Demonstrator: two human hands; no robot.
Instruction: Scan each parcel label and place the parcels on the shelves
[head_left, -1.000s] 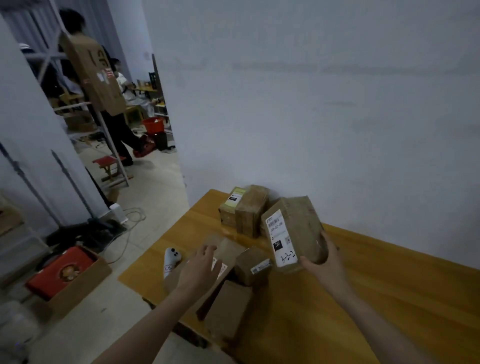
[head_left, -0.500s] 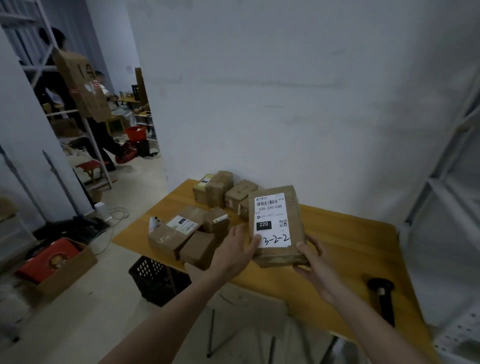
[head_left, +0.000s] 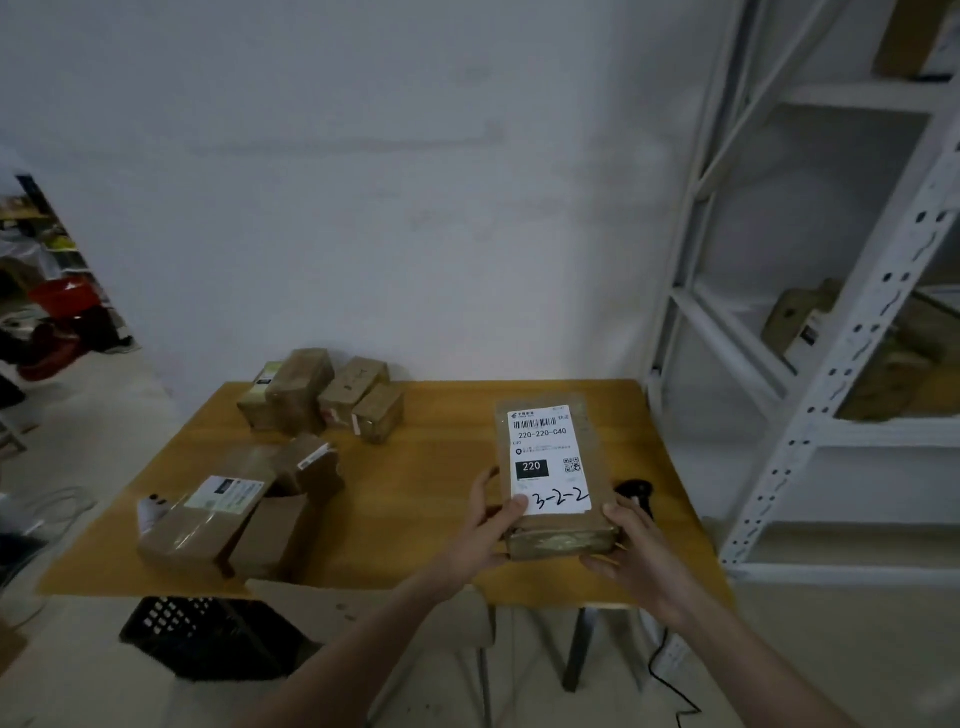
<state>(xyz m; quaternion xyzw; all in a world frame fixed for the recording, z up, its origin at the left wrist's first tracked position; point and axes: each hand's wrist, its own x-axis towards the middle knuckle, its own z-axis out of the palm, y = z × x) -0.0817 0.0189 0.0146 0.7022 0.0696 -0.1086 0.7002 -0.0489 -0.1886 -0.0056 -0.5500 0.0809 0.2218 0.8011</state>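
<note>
Both hands are gripping the labelled parcel (head_left: 549, 478) at centre right of the frame, above the table (head_left: 426, 483): left hand (head_left: 485, 530) pinching its lower left corner, right hand (head_left: 631, 551) curling round its lower right.

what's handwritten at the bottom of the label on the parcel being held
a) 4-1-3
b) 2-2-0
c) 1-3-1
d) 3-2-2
d: the white label on the parcel, held by the left hand and right hand, has 3-2-2 in black marker along its lower edge, below the printed 220 block.
</note>
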